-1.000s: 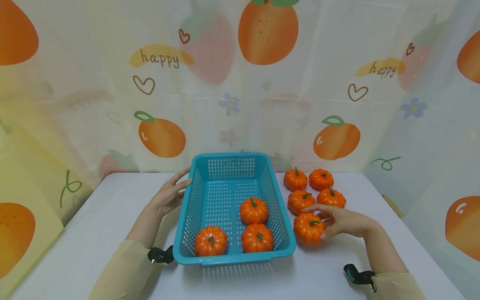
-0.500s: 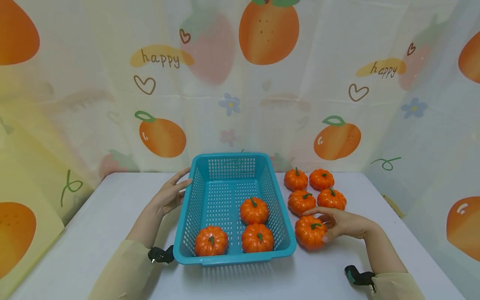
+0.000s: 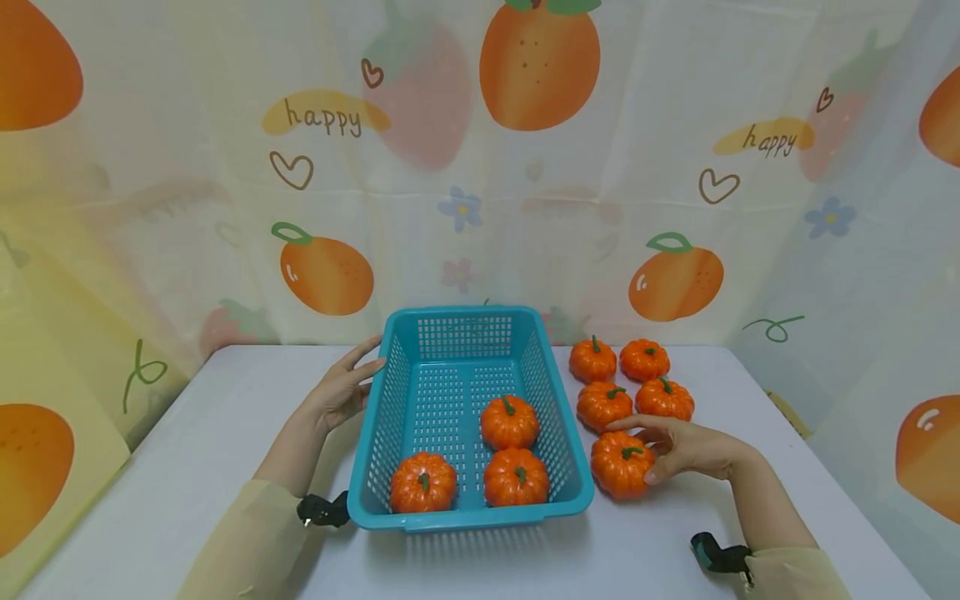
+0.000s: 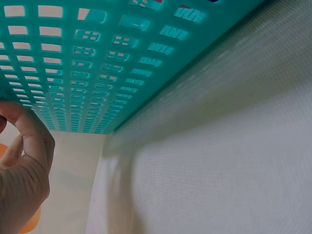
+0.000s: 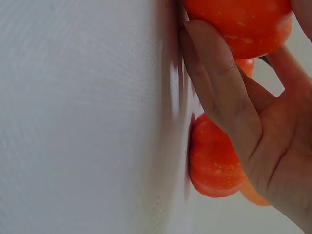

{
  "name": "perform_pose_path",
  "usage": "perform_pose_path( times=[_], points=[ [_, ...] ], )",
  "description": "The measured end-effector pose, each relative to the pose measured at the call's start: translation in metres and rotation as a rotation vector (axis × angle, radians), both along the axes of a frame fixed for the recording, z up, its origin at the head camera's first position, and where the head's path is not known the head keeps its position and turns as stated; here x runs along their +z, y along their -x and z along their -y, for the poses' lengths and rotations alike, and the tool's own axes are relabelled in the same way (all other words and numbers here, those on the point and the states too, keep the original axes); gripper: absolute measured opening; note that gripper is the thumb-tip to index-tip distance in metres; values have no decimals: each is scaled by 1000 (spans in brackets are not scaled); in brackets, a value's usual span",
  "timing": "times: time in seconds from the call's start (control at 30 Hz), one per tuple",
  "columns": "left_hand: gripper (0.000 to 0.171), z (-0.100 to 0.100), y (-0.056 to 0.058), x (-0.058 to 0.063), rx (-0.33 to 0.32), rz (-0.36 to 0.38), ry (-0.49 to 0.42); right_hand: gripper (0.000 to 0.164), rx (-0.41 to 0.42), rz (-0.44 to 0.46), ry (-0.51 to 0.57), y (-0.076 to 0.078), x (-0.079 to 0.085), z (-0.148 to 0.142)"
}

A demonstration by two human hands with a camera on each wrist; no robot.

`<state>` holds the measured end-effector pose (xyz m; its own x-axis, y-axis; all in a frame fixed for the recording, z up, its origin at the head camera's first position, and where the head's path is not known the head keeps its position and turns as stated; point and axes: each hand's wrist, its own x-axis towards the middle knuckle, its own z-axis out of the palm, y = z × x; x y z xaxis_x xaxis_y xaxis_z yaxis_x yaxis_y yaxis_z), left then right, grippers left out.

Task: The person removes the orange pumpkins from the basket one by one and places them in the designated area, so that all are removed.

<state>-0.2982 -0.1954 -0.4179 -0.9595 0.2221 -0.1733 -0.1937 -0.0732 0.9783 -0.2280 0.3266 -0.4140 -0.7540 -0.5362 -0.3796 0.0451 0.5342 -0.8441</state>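
Note:
My right hand (image 3: 686, 446) has its thumb and fingers around an orange toy pumpkin (image 3: 618, 465) with a green stem, just right of the blue basket. The right wrist view shows this pumpkin (image 5: 239, 24) at the fingertips, low over the white surface. At the left side, my left hand (image 3: 341, 396) holds the basket (image 3: 471, 522) by its rim; some fingertips are hidden behind it. In the left wrist view, bent fingers (image 4: 34, 141) meet the perforated wall. Inside the basket lie three pumpkins: one front left (image 3: 423, 483), one front right (image 3: 516, 477), one behind it (image 3: 509, 422).
Several more pumpkins stand behind my right hand, among them a near-left one (image 3: 603, 405), a near-right one (image 3: 665, 399), a far-left one (image 3: 592, 360) and a far-right one (image 3: 644, 361). A fruit-print curtain (image 3: 525, 233) hangs behind the white table (image 3: 187, 483).
The pumpkin at my right hand has shifted slightly right and toward the front, with the hand moving along. The left hand, the basket and the other pumpkins stay put.

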Motion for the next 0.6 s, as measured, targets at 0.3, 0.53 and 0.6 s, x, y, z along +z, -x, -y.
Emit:
perform_pose_path(
  times=[0.3, 0.53, 0.6],
  points=[
    [69, 1, 0, -1, -7, -12, 8, 69, -28, -27, -13, -2, 3, 0],
    [71, 1, 1, -2, -5, -15, 11, 68, -34, -23, -5, -2, 4, -2],
    [71, 1, 1, -2, -4, -12, 10, 68, -31, -29, -7, -3, 5, -2]
  ],
)
